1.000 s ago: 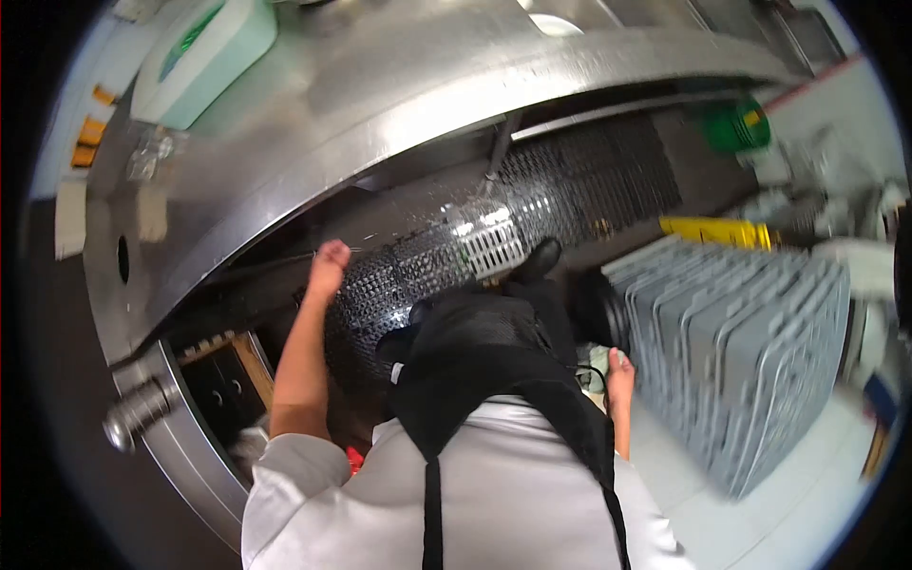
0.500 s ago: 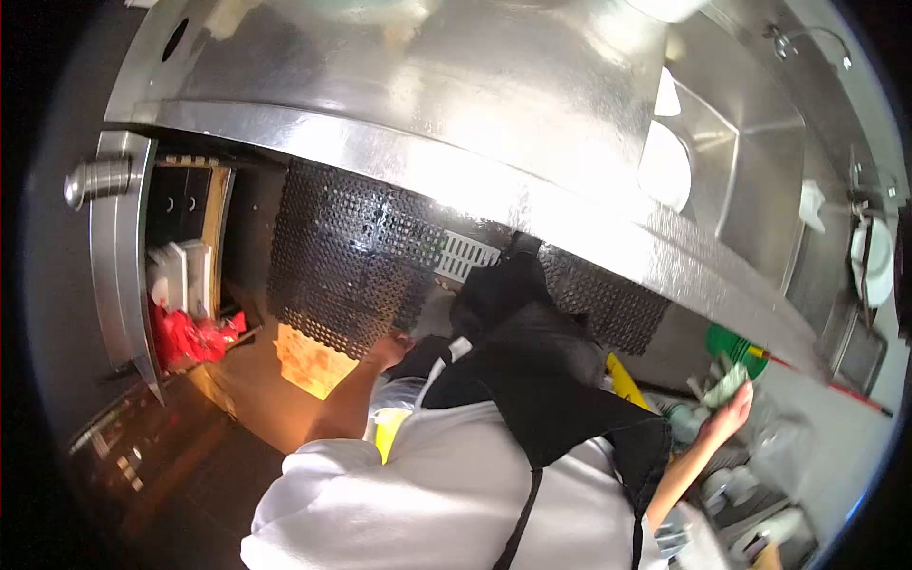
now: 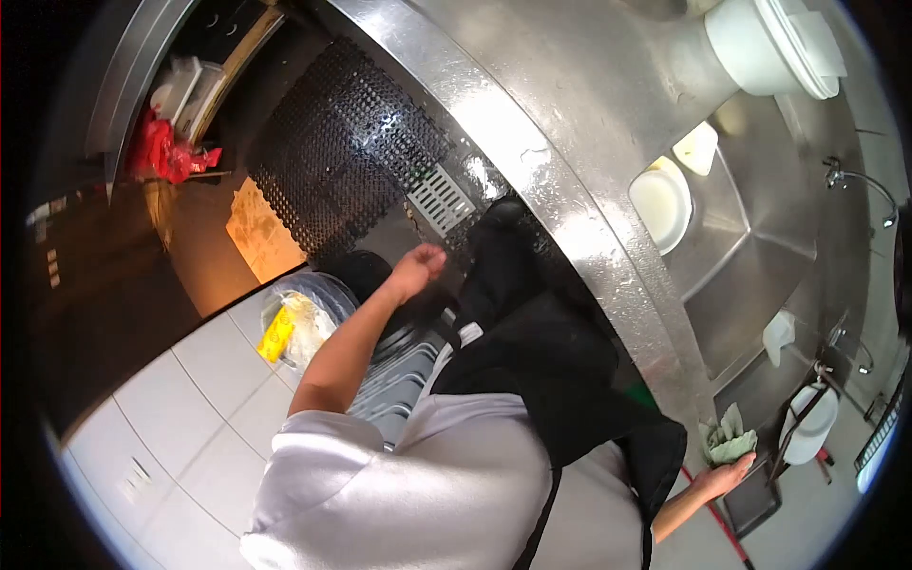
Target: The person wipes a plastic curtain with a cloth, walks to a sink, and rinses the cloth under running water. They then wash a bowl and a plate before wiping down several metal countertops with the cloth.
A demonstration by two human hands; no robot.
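Note:
My right hand (image 3: 725, 478), at the lower right, grips a crumpled pale green cloth (image 3: 729, 441). The cloth is beside the end of the steel counter (image 3: 570, 180), near the sinks. My left hand (image 3: 419, 270) hangs low over the floor with its fingers curled in and nothing visible in them. Closest to it are the light floor drain grate (image 3: 441, 201) and a black perforated rubber mat (image 3: 342, 142).
A steel sink (image 3: 774, 195) holds a white bowl (image 3: 661, 207) and a pale yellow-white piece (image 3: 696, 148). White containers (image 3: 750, 47) stand on the counter. A lined bin (image 3: 318, 309) with yellow packaging (image 3: 275, 334) stands to my left, against white tiles (image 3: 190, 389).
My view has turned, with the sinks now closer. The right hand and cloth have moved from beside a green container to the counter's end. My left hand has swung forward.

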